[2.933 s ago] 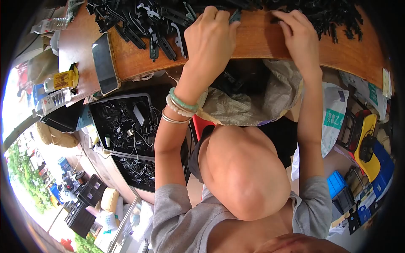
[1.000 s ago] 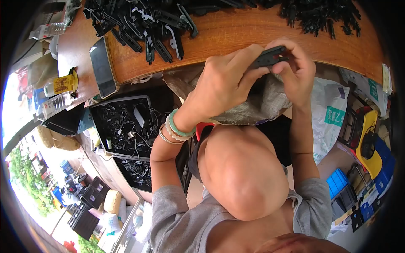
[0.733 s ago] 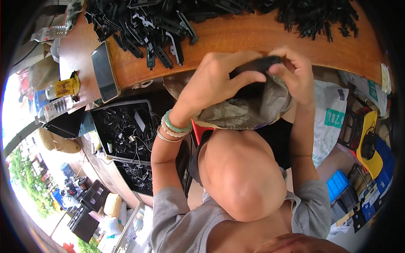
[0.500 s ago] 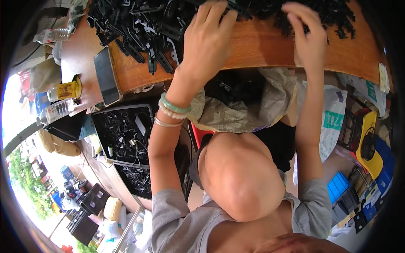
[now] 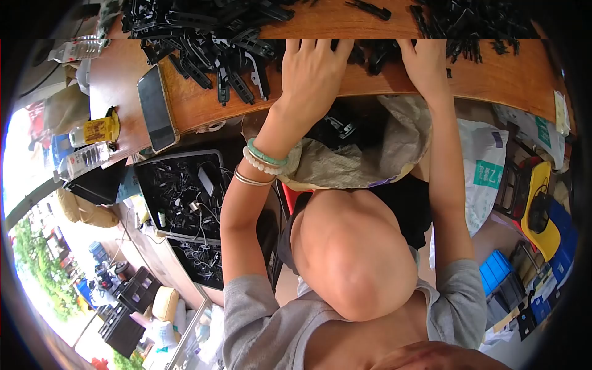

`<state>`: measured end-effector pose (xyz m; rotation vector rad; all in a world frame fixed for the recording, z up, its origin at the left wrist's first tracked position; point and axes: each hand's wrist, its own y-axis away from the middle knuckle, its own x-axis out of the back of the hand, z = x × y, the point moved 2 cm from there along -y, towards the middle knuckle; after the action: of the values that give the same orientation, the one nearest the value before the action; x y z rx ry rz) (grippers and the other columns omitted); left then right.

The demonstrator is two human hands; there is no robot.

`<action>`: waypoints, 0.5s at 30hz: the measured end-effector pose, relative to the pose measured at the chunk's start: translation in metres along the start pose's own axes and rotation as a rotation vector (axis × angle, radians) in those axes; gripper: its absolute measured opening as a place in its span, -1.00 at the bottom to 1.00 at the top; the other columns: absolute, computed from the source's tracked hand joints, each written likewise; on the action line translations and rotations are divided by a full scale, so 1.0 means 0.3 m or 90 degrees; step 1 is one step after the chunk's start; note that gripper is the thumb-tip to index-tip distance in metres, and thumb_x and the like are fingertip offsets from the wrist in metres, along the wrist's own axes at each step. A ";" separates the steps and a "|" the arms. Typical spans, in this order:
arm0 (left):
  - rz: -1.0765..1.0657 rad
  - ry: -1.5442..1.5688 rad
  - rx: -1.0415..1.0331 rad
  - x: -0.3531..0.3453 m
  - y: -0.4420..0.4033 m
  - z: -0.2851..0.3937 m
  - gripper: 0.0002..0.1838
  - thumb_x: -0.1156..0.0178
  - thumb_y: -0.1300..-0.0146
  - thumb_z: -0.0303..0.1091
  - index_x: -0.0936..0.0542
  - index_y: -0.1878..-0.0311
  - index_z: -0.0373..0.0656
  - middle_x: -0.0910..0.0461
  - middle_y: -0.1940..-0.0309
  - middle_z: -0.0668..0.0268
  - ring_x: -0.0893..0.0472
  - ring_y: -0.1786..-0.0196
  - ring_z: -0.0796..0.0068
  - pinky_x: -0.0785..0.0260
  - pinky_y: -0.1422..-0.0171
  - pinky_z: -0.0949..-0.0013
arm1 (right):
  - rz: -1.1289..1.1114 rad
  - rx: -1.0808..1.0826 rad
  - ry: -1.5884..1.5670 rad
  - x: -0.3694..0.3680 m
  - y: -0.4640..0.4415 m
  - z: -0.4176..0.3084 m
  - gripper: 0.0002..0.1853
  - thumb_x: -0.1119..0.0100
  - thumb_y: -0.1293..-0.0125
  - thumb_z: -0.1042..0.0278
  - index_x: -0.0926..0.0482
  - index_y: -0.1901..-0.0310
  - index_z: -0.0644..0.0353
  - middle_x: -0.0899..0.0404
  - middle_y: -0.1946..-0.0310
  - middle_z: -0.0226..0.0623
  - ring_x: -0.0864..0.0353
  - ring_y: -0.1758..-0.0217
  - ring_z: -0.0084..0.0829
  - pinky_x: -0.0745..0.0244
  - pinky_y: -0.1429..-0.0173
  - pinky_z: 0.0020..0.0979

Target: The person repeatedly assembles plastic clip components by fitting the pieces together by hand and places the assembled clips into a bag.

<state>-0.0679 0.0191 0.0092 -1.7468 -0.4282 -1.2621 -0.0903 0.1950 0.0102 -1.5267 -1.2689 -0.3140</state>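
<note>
Back up and fingers pointing away, my left hand point(image 5: 313, 77) lies over the table's near edge, just right of a large pile of black plastic parts point(image 5: 203, 46). My right hand point(image 5: 427, 71) rests on the table further right, its thumb turned inward. Between the two hands lie a few dark plastic parts point(image 5: 383, 57). A horizontal break across the picture cuts off both hands' fingertips, so their grip is hidden. A second heap of small black pieces point(image 5: 487, 28) sits beyond my right hand. Below the edge, an open woven sack point(image 5: 357, 169) holds more black parts.
A phone point(image 5: 156, 108) lies on the wooden table point(image 5: 505, 83) at left. Near it stand a yellow-labelled container point(image 5: 98, 131) and clear bottles. Black trays point(image 5: 179, 192) of parts and cables are below left. A white sack point(image 5: 484, 172) and a blue bin point(image 5: 495, 273) are at right.
My right hand has come down and left toward the table edge, closer to my left hand. My left hand has shifted slightly right and lower. Dark parts now show between them.
</note>
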 end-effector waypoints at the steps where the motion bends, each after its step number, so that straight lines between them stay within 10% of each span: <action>1: 0.039 0.014 -0.002 -0.009 0.018 0.003 -0.54 -0.19 -0.01 -0.63 -0.55 -0.06 -0.11 -0.39 -0.20 0.10 -0.36 -0.26 0.04 -0.18 -0.34 -0.02 | 0.000 -0.001 -0.001 0.000 0.004 -0.003 -0.75 -0.15 -0.33 0.33 -0.54 -0.02 0.09 -0.45 -0.03 -0.21 -0.28 -0.32 -0.07 -0.13 -0.36 -0.09; 7: 0.041 0.099 -0.035 -0.040 0.053 0.008 -0.42 -0.22 0.03 -0.60 -0.50 -0.15 0.00 -0.33 -0.26 0.08 -0.26 -0.36 0.04 0.02 -0.45 -0.13 | 0.010 0.025 0.000 -0.009 -0.012 -0.019 -0.78 -0.28 -0.17 0.48 -0.62 0.12 0.15 -0.47 -0.07 -0.20 -0.31 -0.32 -0.13 -0.08 -0.39 -0.01; 9: 0.058 0.087 -0.067 -0.041 0.038 0.012 -0.45 -0.26 0.02 -0.53 -0.49 -0.14 -0.01 -0.34 -0.26 0.10 -0.27 -0.36 0.09 0.03 -0.46 -0.13 | 0.247 0.178 -0.572 -0.072 -0.018 0.026 -0.82 -0.31 -0.08 0.54 -0.62 0.23 0.20 -0.47 -0.08 -0.19 -0.32 -0.32 -0.16 -0.02 -0.41 0.03; 15: 0.060 0.118 -0.049 -0.065 0.011 0.034 -0.47 -0.35 0.04 -0.38 -0.49 -0.08 -0.11 -0.39 -0.20 0.15 -0.31 -0.33 0.15 0.06 -0.48 -0.09 | 0.052 0.135 0.055 0.102 -0.051 -0.069 -0.90 -0.31 -0.02 0.59 -0.57 0.41 0.28 -0.59 0.18 -0.21 -0.53 0.06 -0.21 -0.39 0.00 -0.26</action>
<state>-0.0678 0.0301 -0.0103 -1.6754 -0.1909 -1.3734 -0.0826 0.1923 0.0492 -1.3659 -1.1304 -0.1844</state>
